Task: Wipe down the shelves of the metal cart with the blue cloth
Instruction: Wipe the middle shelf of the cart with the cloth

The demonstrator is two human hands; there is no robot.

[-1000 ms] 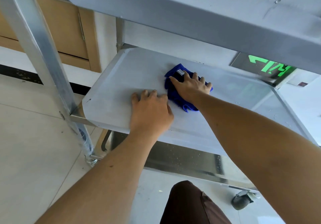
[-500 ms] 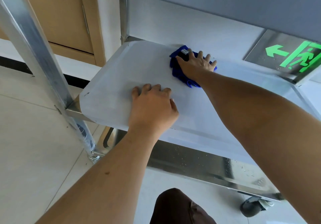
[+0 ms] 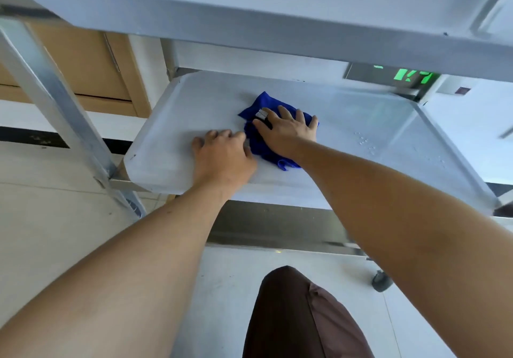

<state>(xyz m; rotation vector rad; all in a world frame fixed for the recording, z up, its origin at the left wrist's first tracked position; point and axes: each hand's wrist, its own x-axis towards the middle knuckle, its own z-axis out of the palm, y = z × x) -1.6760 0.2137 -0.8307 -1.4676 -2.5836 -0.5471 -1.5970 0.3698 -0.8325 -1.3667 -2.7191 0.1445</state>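
**Op:** Wiping the middle shelf (image 3: 177, 124) now. Blue cloth (image 3: 273, 150) sits bunched near the centre of that shelf, toward its back half. My right hand (image 3: 288, 132) lies flat on top of it, fingers straight and spread, palm pressing the cloth down. No curl round the fabric; it is a push, not a pinch.

**Obs:** And the other hand?

**Op:** Left hand (image 3: 222, 160) rests on bare shelf just beside the cloth, its near side touching or almost touching the fabric. Fingers bent at the knuckles, tips down on the metal, holding nothing. I judge it a brace, steadying me and the cart while the right hand bears down.

**Obs:** What can't you read?

**Op:** Top shelf (image 3: 249, 21) overhangs and cuts off the back wall. Water droplets (image 3: 366, 142) show on the right part of the middle shelf, so that side likely needs a pass. Bottom shelf (image 3: 277, 227) is mostly hidden under the middle one. A small pale tag (image 3: 261, 113) on the cloth pokes out by my right forefinger; unreadable. One caster (image 3: 381, 281) is visible; the rest are out of view.
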